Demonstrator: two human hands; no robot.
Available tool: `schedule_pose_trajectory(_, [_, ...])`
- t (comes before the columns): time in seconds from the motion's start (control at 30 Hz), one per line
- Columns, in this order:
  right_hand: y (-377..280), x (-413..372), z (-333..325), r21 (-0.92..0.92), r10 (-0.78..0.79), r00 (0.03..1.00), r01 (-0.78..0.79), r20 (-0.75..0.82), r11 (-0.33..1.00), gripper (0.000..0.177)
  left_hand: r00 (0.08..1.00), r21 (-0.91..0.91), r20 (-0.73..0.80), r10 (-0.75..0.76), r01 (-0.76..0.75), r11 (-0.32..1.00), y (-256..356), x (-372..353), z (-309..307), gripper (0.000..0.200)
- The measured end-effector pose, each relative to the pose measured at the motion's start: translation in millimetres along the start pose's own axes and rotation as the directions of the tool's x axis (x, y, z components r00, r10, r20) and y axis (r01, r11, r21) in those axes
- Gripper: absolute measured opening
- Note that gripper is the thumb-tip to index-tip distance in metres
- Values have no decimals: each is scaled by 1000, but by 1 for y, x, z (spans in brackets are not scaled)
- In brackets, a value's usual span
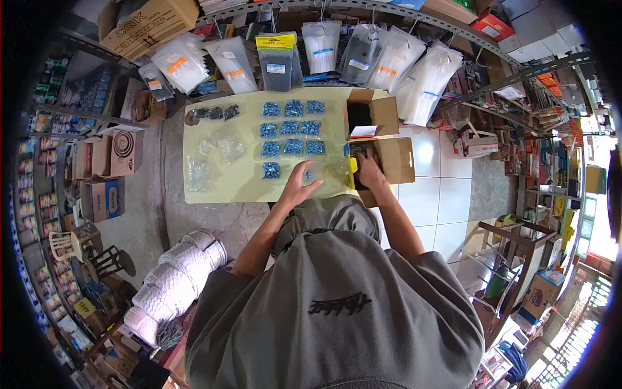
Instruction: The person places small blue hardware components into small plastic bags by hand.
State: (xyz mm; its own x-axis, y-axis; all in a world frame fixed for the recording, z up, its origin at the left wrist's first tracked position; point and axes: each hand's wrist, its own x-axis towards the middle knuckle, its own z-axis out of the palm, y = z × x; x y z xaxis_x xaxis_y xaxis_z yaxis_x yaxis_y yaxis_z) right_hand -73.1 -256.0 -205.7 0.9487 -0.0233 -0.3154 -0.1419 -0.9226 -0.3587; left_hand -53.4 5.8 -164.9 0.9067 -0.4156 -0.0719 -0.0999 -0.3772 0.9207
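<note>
My left hand (299, 186) hovers at the near edge of the pale yellow table (249, 185), thumb and fingers apart. Close to its fingertips lies a small blue piece (308, 175), too small to name. My right hand (370, 171) reaches into an open cardboard box (396, 161) at the table's right end; its fingertips are hidden in there. A yellow object (353, 165) stands at that box's left wall. Beyond my left hand, several small clear bags of blue pieces (293, 128) lie in neat rows.
Empty-looking clear plastic bags (202, 170) and small bags of dark pieces (218, 113) are on the table's left. Another open box (383, 115) holds dark contents. Packs of cable ties (278, 61) hang at the back. A wrapped roll (178, 275) stands on the left.
</note>
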Motion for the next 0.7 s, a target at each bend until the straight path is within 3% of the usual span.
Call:
schedule_pose_trajectory(0.03, [-2, -1, -11, 56, 0, 999, -2, 41, 998, 57, 1000, -47, 4, -31, 31, 998, 1, -2, 0, 50])
schedule_pose_trajectory(0.07, [5, 1, -1, 110, -34, 998, 40, -50, 993, 50, 999, -45, 7, -32, 32, 998, 2, -5, -1, 50])
schedule_pose_trajectory(0.2, [3, 1, -3, 149, -43, 998, 49, -41, 988, 40, 994, -62, -3, -106, 105, 992, -2, -9, -5, 43])
schedule_pose_trajectory(0.3, [-1, 0, -5, 161, 72, 997, -71, 1, 984, 36, 996, -12, -44, -83, 83, 997, -16, -11, -7, 36])
schedule_pose_trajectory(0.37, [18, 9, 19, 180, 26, 991, -1, -132, 984, 29, 997, 10, -52, -53, 54, 999, -15, -12, -9, 34])
schedule_pose_trajectory(0.4, [8, 1, 4, 189, 27, 959, 28, -282, 982, 30, 994, 18, -50, -98, 99, 995, -7, -12, -13, 33])
schedule_pose_trajectory(0.43, [2, -1, -3, 182, 29, 959, 24, -282, 983, 30, 989, 27, -50, -143, 144, 989, -5, -12, -15, 33])
schedule_pose_trajectory(0.5, [-7, -3, -11, 486, 256, 909, -70, -328, 871, 31, 991, -2, -81, -110, 110, 994, -3, -12, -15, 31])
schedule_pose_trajectory(0.57, [-11, -5, -12, 492, 295, 888, -92, -352, 866, 31, 982, -30, -88, -167, 165, 986, -2, -12, -16, 28])
schedule_pose_trajectory(0.63, [-13, -5, -15, 699, 400, 897, -166, -186, 696, 22, 976, -67, -91, -196, 191, 979, 0, -12, -16, 26])
schedule_pose_trajectory(0.67, [-15, -4, -15, 698, 397, 899, -165, -184, 697, 22, 971, -103, -88, -224, 214, 971, 1, -13, -16, 25])
schedule_pose_trajectory(0.7, [-18, -4, -14, 942, 464, 882, -88, -78, 325, 22, 970, -103, -90, -226, 217, 971, 2, -14, -16, 25])
